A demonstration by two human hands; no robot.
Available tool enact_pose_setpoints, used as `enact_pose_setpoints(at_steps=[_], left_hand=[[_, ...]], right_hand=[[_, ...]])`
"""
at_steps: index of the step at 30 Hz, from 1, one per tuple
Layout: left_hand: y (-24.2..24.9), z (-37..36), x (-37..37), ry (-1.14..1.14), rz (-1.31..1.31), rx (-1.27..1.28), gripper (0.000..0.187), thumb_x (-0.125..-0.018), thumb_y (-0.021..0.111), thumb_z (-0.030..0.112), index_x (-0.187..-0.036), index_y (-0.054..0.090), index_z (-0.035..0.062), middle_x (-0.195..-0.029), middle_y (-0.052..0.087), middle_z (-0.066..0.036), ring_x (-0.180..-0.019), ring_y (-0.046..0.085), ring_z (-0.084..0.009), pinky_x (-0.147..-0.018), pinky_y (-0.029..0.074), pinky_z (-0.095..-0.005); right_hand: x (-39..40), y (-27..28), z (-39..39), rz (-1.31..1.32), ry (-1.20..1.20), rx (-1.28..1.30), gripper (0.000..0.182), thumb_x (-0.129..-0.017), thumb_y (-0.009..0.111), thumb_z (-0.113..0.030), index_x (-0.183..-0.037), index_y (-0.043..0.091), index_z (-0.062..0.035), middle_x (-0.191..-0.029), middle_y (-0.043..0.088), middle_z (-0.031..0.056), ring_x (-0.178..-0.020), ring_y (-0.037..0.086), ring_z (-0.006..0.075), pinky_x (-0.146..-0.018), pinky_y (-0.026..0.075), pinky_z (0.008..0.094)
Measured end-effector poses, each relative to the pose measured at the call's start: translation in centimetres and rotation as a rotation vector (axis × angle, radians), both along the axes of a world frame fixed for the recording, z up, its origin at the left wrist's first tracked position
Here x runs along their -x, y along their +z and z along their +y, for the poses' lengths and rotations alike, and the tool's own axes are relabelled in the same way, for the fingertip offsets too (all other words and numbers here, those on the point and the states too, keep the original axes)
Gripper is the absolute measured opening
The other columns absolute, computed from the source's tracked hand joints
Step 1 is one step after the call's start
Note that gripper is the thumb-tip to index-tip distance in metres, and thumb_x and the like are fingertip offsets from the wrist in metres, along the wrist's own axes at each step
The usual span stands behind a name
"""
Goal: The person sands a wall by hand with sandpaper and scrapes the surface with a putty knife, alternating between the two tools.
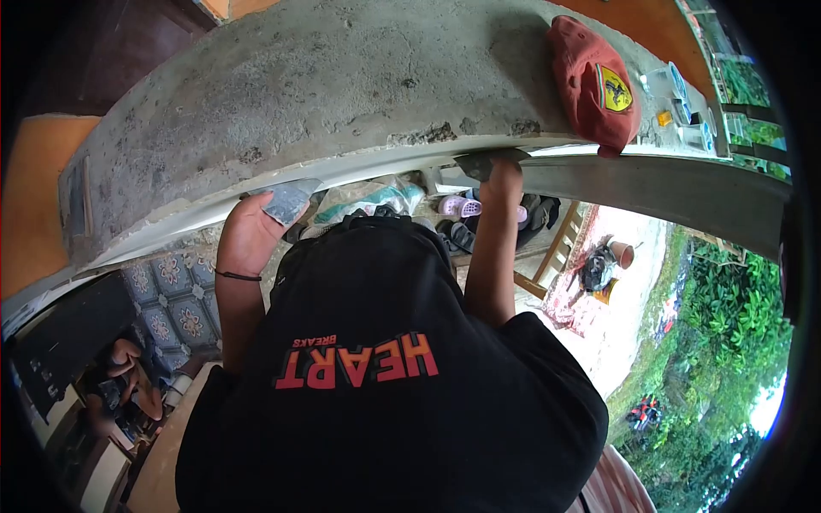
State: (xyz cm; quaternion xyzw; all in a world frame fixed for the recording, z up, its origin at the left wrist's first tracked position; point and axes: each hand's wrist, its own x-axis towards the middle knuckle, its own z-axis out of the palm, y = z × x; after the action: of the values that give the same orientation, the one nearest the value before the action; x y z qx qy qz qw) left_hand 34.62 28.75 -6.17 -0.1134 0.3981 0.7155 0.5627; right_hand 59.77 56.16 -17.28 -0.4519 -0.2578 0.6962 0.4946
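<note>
Grey sheet [289, 203], perhaps sandpaper, part-hidden

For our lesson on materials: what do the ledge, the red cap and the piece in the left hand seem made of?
Ledge: probably concrete, rough and matt, from its mottled grey, pitted surface.
Cap: seemingly cloth, dull, judging by its creases.
Grey piece in the left hand: perhaps sandpaper or slate, dull, from its flat, angular look.

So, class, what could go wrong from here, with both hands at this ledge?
The right hand might nudge the red cap near the edge of the concrete ledge. The left hand could let its grey flat piece slip and drop. Either bare hand could scrape on the ledge's chipped edge.
</note>
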Motion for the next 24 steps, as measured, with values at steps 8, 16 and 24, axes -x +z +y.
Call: enact_pose_setpoints(at_steps=[8,16,24], left_hand=[[-0.1,-0.1,-0.4,-0.008,0.026,-0.007,0.033,-0.083,0.042,0.004,-0.111,0.036,-0.0128,-0.118,0.044,-0.024,-0.114,0.043,-0.0348,-0.100,0.031,-0.0497],[-0.1,0.2,-0.9,0.041,0.079,-0.032,0.033,-0.083,0.043,0.006,-0.110,0.038,-0.0120,-0.117,0.046,-0.023,-0.113,0.044,-0.0330,-0.099,0.033,-0.0490],[-0.2,0.0,-0.4,-0.016,0.067,-0.047,0.031,-0.083,0.044,0.005,-0.108,0.039,-0.0112,-0.114,0.048,-0.022,-0.111,0.045,-0.0327,-0.099,0.033,-0.0495]], right_hand=[[-1.9,-5.9,2.5,-0.291,0.018,0.110,0.036,-0.083,0.048,-0.015,-0.114,0.047,0.0027,-0.107,0.053,0.0111,-0.096,0.051,0.0210,-0.083,0.040,0.0315],[-0.3,-3.6,1.1,-0.280,-0.058,-0.080,0.036,-0.074,0.042,0.003,-0.111,0.046,0.0014,-0.106,0.051,0.0132,-0.096,0.051,0.0251,-0.086,0.042,0.0370],[-0.9,-1.1,0.5,-0.228,0.001,-0.112,0.039,-0.075,0.045,0.002,-0.114,0.044,0.0010,-0.107,0.051,0.0116,-0.097,0.051,0.0246,-0.087,0.042,0.0374]])
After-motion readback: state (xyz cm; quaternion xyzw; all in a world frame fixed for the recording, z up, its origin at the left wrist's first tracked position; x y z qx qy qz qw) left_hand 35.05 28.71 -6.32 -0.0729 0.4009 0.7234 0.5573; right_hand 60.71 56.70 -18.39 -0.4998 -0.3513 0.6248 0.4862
